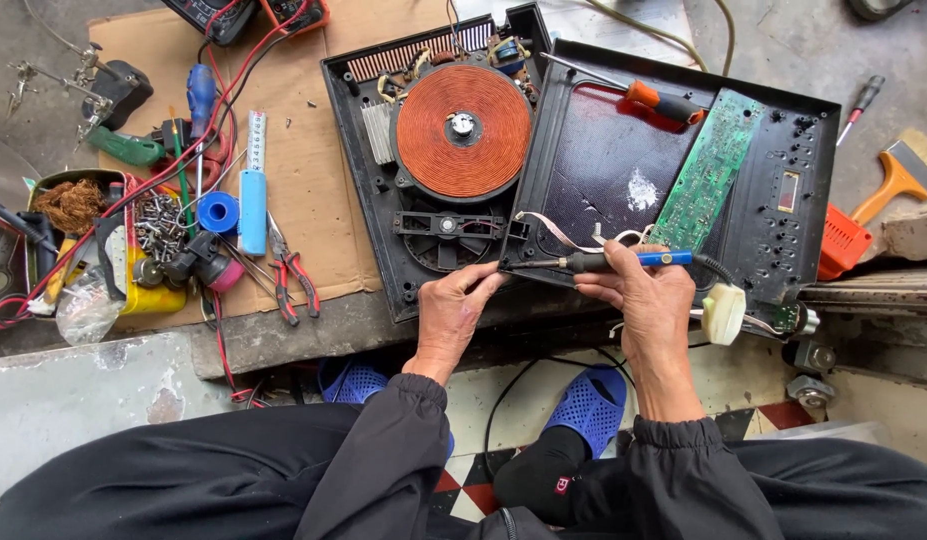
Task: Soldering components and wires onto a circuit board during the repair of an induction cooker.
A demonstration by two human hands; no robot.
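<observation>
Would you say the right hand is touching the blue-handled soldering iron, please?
Touching. The head view shows the right hand wrapped around the soldering iron, its fingers closed over the dark grip with no gap, the blue handle sticking out past them.

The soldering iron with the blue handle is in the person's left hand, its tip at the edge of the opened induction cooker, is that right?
Not quite. The head view shows the soldering iron gripped in the right hand, not the left. The left hand only rests its fingertips near the tip. The rest holds: the handle is blue and the tip sits at the edge of the opened induction cooker.
</observation>
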